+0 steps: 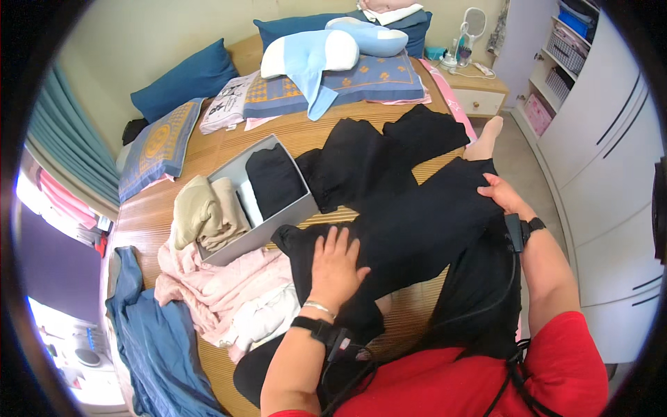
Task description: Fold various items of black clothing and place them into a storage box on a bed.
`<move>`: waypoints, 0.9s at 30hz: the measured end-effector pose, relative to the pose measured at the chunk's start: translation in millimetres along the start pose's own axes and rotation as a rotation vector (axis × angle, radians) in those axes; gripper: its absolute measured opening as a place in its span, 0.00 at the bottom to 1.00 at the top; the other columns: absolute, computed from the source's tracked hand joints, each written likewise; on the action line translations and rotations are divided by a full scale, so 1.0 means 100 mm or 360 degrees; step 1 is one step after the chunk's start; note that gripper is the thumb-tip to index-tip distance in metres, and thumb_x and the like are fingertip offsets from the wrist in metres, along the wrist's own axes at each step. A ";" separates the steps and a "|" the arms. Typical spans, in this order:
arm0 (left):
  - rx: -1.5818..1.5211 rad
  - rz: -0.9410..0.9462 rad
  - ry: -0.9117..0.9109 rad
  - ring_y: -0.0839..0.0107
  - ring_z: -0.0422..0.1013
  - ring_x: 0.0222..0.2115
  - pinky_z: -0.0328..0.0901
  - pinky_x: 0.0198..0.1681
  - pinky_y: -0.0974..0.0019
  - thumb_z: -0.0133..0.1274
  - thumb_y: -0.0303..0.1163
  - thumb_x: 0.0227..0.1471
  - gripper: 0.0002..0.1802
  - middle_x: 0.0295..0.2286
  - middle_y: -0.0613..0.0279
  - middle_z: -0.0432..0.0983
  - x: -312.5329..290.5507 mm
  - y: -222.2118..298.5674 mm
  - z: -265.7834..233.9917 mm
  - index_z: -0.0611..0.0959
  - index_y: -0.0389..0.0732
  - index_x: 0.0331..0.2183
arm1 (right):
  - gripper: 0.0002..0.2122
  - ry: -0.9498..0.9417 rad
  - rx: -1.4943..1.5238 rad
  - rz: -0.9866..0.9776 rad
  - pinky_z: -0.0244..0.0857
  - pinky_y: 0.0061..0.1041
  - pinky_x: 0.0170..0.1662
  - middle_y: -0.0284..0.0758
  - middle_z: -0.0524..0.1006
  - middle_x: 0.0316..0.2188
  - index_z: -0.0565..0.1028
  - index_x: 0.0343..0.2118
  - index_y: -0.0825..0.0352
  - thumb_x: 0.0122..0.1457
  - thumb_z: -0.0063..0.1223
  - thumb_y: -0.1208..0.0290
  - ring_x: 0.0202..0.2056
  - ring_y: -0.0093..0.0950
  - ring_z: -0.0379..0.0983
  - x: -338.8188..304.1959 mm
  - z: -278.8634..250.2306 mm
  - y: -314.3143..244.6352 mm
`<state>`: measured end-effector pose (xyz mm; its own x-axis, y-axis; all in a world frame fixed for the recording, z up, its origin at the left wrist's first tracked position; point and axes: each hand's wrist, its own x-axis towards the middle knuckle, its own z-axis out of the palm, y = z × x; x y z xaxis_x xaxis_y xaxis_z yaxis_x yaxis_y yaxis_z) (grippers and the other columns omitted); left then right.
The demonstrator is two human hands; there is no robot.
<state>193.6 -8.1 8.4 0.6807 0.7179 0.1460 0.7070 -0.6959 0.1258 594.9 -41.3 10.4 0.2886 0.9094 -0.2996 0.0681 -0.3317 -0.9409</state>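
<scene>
A black garment [417, 229] lies spread across my lap and the bamboo-matted bed. My left hand [335, 267] rests flat on its left end, fingers spread. My right hand [501, 194] lies on its far right edge, fingers together and pressing down. More black clothing [379, 156] lies just beyond it. A grey open box [267, 233] stands left of my left hand, holding folded beige clothes [205, 212] and a folded black piece [276, 179].
Pink and white clothes [226, 295] are heaped beside the box, and a blue cloth [156, 340] hangs at the bed's left edge. Blue pillows [184, 80] and a plush toy [316, 55] sit at the headboard. White wardrobes [611, 160] stand to the right.
</scene>
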 end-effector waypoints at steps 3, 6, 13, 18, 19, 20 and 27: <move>0.0054 0.0008 -0.0093 0.55 0.50 0.56 0.43 0.58 0.50 0.53 0.51 0.43 0.34 0.52 0.53 0.59 0.09 0.04 0.26 0.69 0.44 0.50 | 0.14 0.0085 0.0245 -0.0012 0.64 0.22 0.40 0.33 0.74 0.36 0.69 0.43 0.70 0.52 0.45 0.82 0.34 0.23 0.70 -0.01 -0.39 0.11; 0.0083 0.0028 -0.0087 0.55 0.50 0.56 0.41 0.58 0.49 0.50 0.54 0.44 0.36 0.53 0.54 0.58 0.22 0.05 0.24 0.67 0.46 0.52 | 0.13 0.0130 0.0334 0.0004 0.66 0.22 0.38 0.33 0.76 0.32 0.71 0.42 0.69 0.52 0.45 0.82 0.31 0.23 0.72 -0.06 -0.68 0.12; 0.0135 -0.0009 -0.0232 0.56 0.51 0.56 0.42 0.58 0.50 0.50 0.54 0.44 0.37 0.53 0.55 0.59 0.28 0.05 0.23 0.66 0.46 0.53 | 0.15 0.0057 0.0011 0.0320 0.63 0.24 0.43 0.32 0.76 0.34 0.70 0.44 0.70 0.52 0.47 0.80 0.35 0.25 0.71 -0.15 -0.89 0.45; 0.0159 -0.0035 -0.0208 0.54 0.51 0.55 0.43 0.58 0.50 0.50 0.53 0.44 0.36 0.53 0.52 0.59 0.27 0.13 0.23 0.66 0.44 0.53 | 0.19 0.0130 -0.0414 0.0651 0.63 0.24 0.36 0.31 0.73 0.36 0.65 0.48 0.66 0.53 0.51 0.72 0.33 0.25 0.69 -0.40 -0.53 0.36; 0.0126 -0.0022 -0.0173 0.54 0.51 0.55 0.43 0.58 0.51 0.51 0.52 0.44 0.36 0.52 0.52 0.59 0.25 0.15 0.23 0.66 0.44 0.52 | 0.19 0.0109 -0.0415 0.0645 0.63 0.24 0.36 0.31 0.73 0.36 0.65 0.48 0.66 0.53 0.51 0.72 0.33 0.25 0.69 -0.38 -0.52 0.37; 0.0095 -0.0010 -0.0139 0.54 0.52 0.55 0.44 0.58 0.51 0.51 0.52 0.44 0.36 0.52 0.52 0.60 0.23 0.14 0.23 0.66 0.44 0.52 | 0.18 0.0130 -0.0330 0.0624 0.63 0.24 0.34 0.31 0.73 0.35 0.65 0.47 0.65 0.52 0.51 0.72 0.32 0.25 0.69 -0.36 -0.54 0.40; -0.0389 -0.0394 0.0256 0.51 0.61 0.48 0.54 0.52 0.54 0.53 0.42 0.44 0.30 0.47 0.45 0.65 -0.10 -0.38 0.34 0.69 0.36 0.48 | 0.09 0.0578 0.0549 0.0158 0.65 0.26 0.32 0.31 0.74 0.28 0.72 0.35 0.65 0.50 0.46 0.77 0.28 0.25 0.69 -0.41 -1.06 0.41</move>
<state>166.8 11.7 -31.4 0.4427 0.8663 0.2314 0.7663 -0.4995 0.4041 686.8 -119.1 1.0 0.5952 0.7112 -0.3740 -0.2782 -0.2543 -0.9263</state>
